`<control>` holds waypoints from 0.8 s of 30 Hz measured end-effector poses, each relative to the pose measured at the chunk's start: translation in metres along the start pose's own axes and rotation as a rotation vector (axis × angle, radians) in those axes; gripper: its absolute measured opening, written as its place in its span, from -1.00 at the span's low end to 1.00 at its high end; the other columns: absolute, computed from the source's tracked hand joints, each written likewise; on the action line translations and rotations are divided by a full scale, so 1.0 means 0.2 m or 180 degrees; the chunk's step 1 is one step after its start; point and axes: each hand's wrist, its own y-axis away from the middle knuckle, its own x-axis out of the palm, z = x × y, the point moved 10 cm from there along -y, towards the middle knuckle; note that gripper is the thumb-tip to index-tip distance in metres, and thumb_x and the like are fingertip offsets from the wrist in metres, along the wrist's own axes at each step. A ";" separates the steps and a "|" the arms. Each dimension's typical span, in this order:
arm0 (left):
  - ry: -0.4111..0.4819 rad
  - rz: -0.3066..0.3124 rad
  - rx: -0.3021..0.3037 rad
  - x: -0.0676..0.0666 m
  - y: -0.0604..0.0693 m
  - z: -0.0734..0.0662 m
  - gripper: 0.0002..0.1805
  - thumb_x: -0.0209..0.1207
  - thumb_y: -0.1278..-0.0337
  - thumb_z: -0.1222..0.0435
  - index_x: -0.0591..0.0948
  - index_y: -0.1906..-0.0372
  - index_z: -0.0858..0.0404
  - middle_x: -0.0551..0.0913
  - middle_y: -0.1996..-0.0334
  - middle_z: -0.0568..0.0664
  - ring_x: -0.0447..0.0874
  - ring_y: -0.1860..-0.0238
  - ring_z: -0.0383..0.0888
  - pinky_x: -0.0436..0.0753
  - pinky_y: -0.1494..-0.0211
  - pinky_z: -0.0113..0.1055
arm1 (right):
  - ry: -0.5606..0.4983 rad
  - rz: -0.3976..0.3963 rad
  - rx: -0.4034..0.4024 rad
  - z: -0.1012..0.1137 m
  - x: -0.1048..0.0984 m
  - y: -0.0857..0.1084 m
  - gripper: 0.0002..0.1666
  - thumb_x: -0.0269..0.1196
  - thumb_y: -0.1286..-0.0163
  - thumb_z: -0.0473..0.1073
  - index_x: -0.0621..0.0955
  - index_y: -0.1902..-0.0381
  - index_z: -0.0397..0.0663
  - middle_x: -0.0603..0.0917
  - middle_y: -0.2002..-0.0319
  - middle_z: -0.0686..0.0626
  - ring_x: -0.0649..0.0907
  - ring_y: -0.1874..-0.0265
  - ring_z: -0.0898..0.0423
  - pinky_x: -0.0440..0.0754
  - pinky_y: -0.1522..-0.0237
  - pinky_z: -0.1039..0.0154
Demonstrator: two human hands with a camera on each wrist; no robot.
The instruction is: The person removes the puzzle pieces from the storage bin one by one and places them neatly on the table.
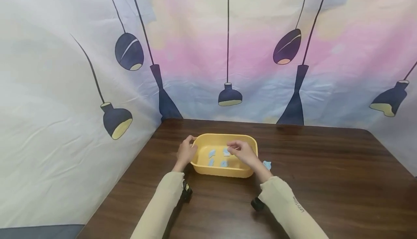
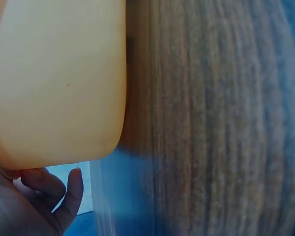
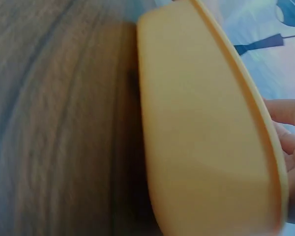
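Observation:
A yellow tray point(image 1: 224, 173) stands on the table, and several small light-blue pieces, one of them a blue piece point(image 1: 224, 163), lie spread over its floor. The left hand point(image 1: 186, 152) grips the tray's left end, thumb at the rim and fingers outside; in the left wrist view this hand point(image 2: 39, 201) shows at the tray's outer wall point(image 2: 59, 88). Over the tray's right half is the right hand point(image 1: 244, 154), fingers bent above another blue piece point(image 1: 226, 153). Whether it pinches anything is unclear; in the right wrist view the tray point(image 3: 206, 128) partly hides this hand point(image 3: 291, 142).
Right of the tray, close to the right forearm, one more light-blue piece point(image 1: 267, 165) lies on the brown wooden table point(image 1: 325, 181). Behind the table hangs a cloth point(image 1: 195, 58) printed with dark lamps. Dark wrist devices sit below both sleeves.

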 end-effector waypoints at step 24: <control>0.0084 0.0005 -0.0087 0.02 0.00 -0.01 -0.63 0.06 -0.21 0.30 0.56 -0.12 0.21 0.75 0.11 0.26 0.76 0.29 0.00 0.48 0.47 -0.36 | 0.0569 0.0895 0.0448 -0.14 0.27 -0.01 -0.67 0.30 -0.20 -0.41 0.62 0.04 -0.25 0.65 -0.02 -0.19 0.59 -0.10 -0.18 0.59 -0.09 0.00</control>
